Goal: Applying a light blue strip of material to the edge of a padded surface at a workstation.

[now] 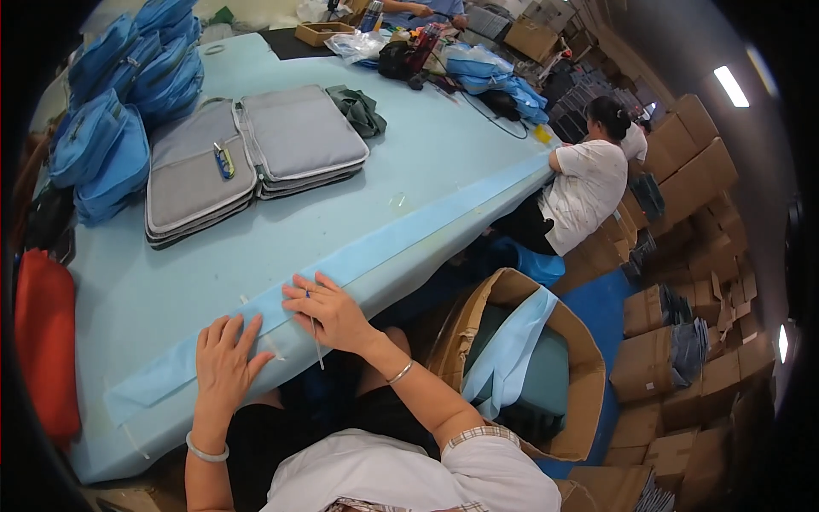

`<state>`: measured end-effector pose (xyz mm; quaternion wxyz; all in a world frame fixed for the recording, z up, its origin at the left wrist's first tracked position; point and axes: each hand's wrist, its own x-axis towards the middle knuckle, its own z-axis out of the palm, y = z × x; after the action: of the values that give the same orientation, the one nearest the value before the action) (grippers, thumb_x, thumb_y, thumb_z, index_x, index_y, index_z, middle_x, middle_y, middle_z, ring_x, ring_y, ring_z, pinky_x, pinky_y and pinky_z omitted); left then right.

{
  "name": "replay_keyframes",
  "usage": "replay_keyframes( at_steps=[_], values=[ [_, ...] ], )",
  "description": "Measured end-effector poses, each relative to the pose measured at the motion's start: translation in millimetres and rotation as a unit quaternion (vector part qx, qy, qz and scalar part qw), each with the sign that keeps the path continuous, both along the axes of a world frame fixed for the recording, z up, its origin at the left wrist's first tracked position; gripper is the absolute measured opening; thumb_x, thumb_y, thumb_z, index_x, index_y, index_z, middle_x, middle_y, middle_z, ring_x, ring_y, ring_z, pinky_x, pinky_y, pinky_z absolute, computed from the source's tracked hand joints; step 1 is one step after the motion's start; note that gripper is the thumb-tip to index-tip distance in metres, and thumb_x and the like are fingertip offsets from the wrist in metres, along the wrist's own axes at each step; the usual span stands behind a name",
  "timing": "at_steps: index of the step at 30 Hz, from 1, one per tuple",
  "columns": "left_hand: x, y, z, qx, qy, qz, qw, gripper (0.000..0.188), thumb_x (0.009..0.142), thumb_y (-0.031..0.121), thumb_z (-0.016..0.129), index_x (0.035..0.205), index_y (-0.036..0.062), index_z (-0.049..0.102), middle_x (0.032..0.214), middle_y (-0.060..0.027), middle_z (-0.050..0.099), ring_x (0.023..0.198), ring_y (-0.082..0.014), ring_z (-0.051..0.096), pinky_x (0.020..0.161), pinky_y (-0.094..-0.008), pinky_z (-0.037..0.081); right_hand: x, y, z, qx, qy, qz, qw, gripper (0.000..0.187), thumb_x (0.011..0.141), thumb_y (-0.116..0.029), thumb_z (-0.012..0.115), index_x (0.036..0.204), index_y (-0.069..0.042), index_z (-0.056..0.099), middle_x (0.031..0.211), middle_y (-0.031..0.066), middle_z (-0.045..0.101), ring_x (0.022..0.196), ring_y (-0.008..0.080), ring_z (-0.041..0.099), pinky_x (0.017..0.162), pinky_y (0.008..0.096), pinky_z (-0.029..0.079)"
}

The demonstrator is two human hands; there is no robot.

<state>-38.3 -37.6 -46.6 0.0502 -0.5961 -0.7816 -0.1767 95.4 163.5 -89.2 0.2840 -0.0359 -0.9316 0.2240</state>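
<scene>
Evidently, both hands rest palm down on a light-blue strip of fabric (409, 226), which lies along the near edge of the pale blue table (418, 149), running from eight o'clock at its near end up to two o'clock. The left hand (223, 357) is spread nearly flat over the strip's nearer part, its fingers a little apart and pointing to twelve o'clock, the thumb out toward two; it seems to grasp nothing. The right hand (335, 316), just beside it at two o'clock, has its fingers loosely bent, the fingertips on the strip at about ten o'clock; a thin pale rod (318, 346) is tucked in its grip and sticks out toward six o'clock. How the rod is gripped underneath is hidden.

From the hands, a grey zipped case (303, 132) lies spread at twelve o'clock, with a small yellow-and-blue tool (224, 160) on its left half. Dark green cloth (357, 111) touches the case at its one-o'clock side. Blue bags (132, 72) are heaped at eleven, and a red item (44, 341) sits at nine. A cardboard box (589, 380) stands at three, holding light-blue strips (512, 358) over something dark green. At two, a co-worker in a white top (589, 183) is by the table's edge.
</scene>
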Motion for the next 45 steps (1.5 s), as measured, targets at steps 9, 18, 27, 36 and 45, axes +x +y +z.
replay_keyframes(
  at_steps=[9,18,27,36,45],
  values=[
    [-7.5,4.6,-10.3,0.026,-0.02,-0.045,0.998,0.058,0.078,0.033,0.069,0.122,-0.0036,0.056,0.129,-0.0152,0.053,0.123,-0.0326,0.046,0.105,-0.0431,0.037,-7.2,-0.9,2.3,-0.003,-0.006,0.003,1.0,0.023,0.084,-0.01,0.064,0.106,-0.01,0.062,0.121,0.0057,0.064,0.124,0.0267,0.053,0.106,0.048,0.037],
    [-8.1,3.6,-9.5,0.028,-0.05,-0.043,0.997,0.057,0.079,0.03,0.069,0.124,-0.0025,0.055,0.13,-0.0148,0.054,0.122,-0.0328,0.048,0.104,-0.0429,0.039,-6.7,-1.2,2.9,-0.009,-0.014,0.006,1.0,0.023,0.084,-0.01,0.064,0.106,-0.009,0.062,0.122,0.0062,0.064,0.125,0.0272,0.052,0.106,0.0485,0.036],
    [-7.0,4.0,-6.1,0.021,-0.066,-0.032,0.997,0.056,0.079,0.028,0.069,0.124,-0.0025,0.056,0.129,-0.0149,0.055,0.122,-0.0334,0.049,0.103,-0.0433,0.039,2.9,12.4,8.4,-0.011,-0.037,0.002,0.999,0.025,0.083,-0.012,0.066,0.108,-0.01,0.061,0.125,0.0065,0.062,0.125,0.0275,0.052,0.106,0.0489,0.037],
    [-8.5,7.7,-5.2,0.035,-0.068,-0.036,0.996,0.055,0.081,0.032,0.067,0.123,-0.0022,0.056,0.128,-0.0146,0.056,0.121,-0.0332,0.049,0.102,-0.0431,0.039,18.2,39.5,22.9,-0.037,-0.018,-0.061,0.997,0.026,0.084,0.002,0.061,0.109,-0.008,0.061,0.119,0.0087,0.064,0.117,0.0295,0.058,0.099,0.0442,0.045],
    [-6.4,-2.6,-7.6,0.038,-0.071,-0.034,0.996,0.055,0.079,0.03,0.069,0.123,-0.0015,0.057,0.128,-0.014,0.056,0.121,-0.0329,0.049,0.102,-0.0431,0.04,27.4,24.3,36.7,-0.098,-0.021,-0.083,0.992,0.038,0.085,0.009,0.054,0.119,-0.005,0.06,0.107,0.0133,0.067,0.102,0.0295,0.064,0.09,0.0342,0.049]
  ],
)
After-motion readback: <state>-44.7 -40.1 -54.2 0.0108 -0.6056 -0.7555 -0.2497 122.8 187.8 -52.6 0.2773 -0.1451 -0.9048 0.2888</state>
